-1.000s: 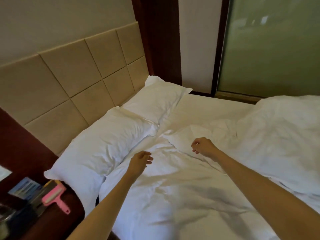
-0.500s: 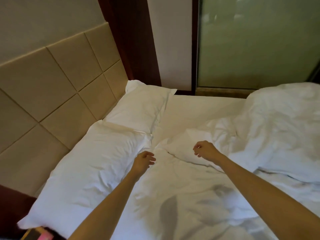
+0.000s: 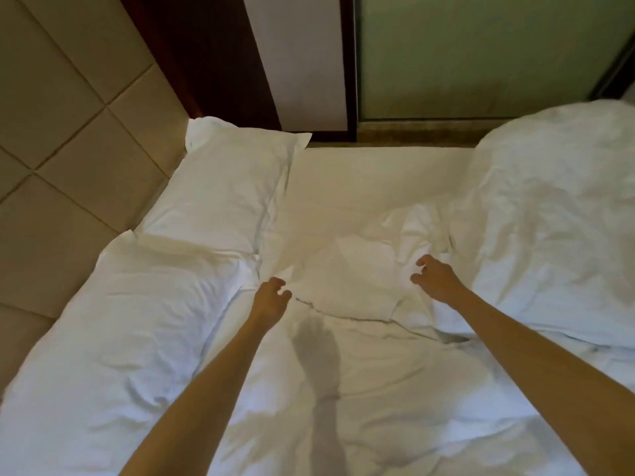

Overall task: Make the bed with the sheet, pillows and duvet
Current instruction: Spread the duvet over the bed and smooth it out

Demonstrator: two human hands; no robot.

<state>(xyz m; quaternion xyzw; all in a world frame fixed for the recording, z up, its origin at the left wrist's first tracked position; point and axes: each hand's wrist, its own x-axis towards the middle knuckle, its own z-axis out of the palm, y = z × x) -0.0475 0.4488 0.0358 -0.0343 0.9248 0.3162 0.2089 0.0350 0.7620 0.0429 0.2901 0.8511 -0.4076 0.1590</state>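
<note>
Duvet [image 3: 549,218]: heaped and crumpled at the right, lying on the sheet [image 3: 371,176]. One folded-over corner reaches the middle, between the two hands. Not spread.

Sheet: bare and fairly smooth in the far strip beyond the duvet. It looks laid, but its tucked edges are out of view.

Pillows: near pillow [image 3: 137,321] and far pillow [image 3: 223,187] lie end to end, touching, along the headboard [image 3: 68,166]. Placed.

Left hand [image 3: 269,297]: just beside the near pillow's corner, fingers loosely curled, gripping nothing. Its shadow on the cloth suggests it is off the surface.

Right hand [image 3: 438,280]: at the other side of the folded corner, fingers half-curled and apart, empty. Whether it touches the cloth I cannot tell.

Judgement: sheet and pillows done. The duvet remains, to be unfolded, drawn toward the pillows and flattened.

Containers: none in view, apart from the two pillowcases, both filled.
</note>
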